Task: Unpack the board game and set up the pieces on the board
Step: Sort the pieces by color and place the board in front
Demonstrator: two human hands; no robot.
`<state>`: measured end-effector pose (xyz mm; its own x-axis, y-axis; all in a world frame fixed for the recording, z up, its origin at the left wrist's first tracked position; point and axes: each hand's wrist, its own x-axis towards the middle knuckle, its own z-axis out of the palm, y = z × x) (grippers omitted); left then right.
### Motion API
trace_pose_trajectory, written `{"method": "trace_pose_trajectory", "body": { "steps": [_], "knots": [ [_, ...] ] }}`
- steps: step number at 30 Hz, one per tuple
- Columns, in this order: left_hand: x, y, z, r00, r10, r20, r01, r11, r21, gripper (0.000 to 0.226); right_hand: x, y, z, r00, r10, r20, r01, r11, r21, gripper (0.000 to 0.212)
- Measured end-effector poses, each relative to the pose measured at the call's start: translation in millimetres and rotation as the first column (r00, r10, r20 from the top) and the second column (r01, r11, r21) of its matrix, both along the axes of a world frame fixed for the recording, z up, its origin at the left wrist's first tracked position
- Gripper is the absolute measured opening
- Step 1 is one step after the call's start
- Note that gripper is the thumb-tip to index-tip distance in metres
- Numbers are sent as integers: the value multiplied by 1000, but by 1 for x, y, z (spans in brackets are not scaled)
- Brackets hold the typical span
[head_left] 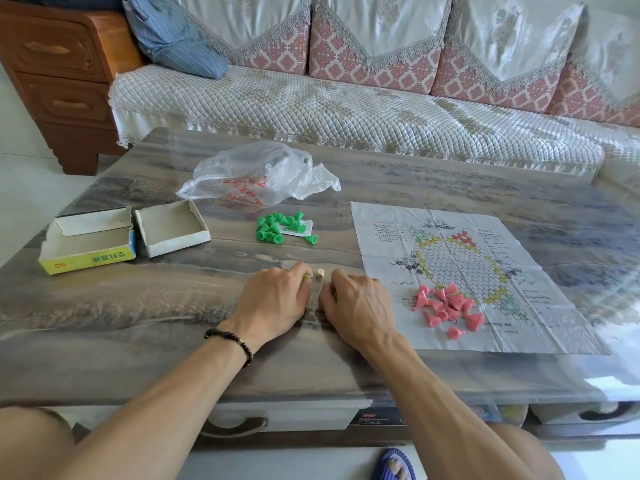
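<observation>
Our left hand [277, 299] and right hand [356, 303] rest knuckles-up side by side on the coffee table [173, 306], fingers curled under. The left fingertips pinch a small yellowish piece [307, 277]; what the right fingers have hold of, if anything, we cannot tell, since they are tucked out of sight. A small cream die [320, 273] sits on the table at 12 o'clock from the gap between our hands, just beside both sets of fingertips. A dark beaded bracelet [230, 341] circles the left wrist.

At 3 o'clock from the right hand lies the paper game board [467, 271], unfolded flat and creased, printed with a hexagonal-cell field. A heap of pink cone-shaped pawns [446, 308] lies tumbled on its near-left part, close to the right hand.

At 12 o'clock from the hands, farther up the table, a cluster of green pawns [275, 227] lies partly on a small white slip [299, 227]. Beyond it, a crumpled clear plastic bag [256, 174] with red print. At 10 o'clock sit the two open halves of the game box: the white tray [172, 227] and, touching its left side, the yellow-edged lid [88, 242].

Beyond the table's far edge runs a quilted sofa [346, 105] with a blue pillow [169, 32].
</observation>
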<state>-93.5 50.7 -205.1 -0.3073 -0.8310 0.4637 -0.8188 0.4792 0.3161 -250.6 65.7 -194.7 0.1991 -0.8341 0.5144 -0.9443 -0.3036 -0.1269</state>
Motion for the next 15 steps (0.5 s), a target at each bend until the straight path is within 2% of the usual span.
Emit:
{"method": "trace_pose_trajectory", "body": {
  "steps": [3, 9, 13, 15],
  "knots": [
    [0, 0, 0, 998, 58, -27, -57, 998, 27, 25, 1, -1, -1, 1000, 0, 16, 1, 1000, -4, 45],
    [1, 1, 1, 998, 58, -16, -58, 996, -67, 18, -1, -1, -8, 999, 32, 24, -33, 999, 15, 37],
    [1, 0, -1, 998, 50, -24, -51, 996, -79, 27, 1, -2, -4, 1000, 14, 10, -14, 1000, 26, 39],
    [1, 0, 0, 995, 50, -81, -55, 997, -61, 29, 2, -3, -3, 1000, -14, 12, 13, 1000, 24, 34]
  ]
}}
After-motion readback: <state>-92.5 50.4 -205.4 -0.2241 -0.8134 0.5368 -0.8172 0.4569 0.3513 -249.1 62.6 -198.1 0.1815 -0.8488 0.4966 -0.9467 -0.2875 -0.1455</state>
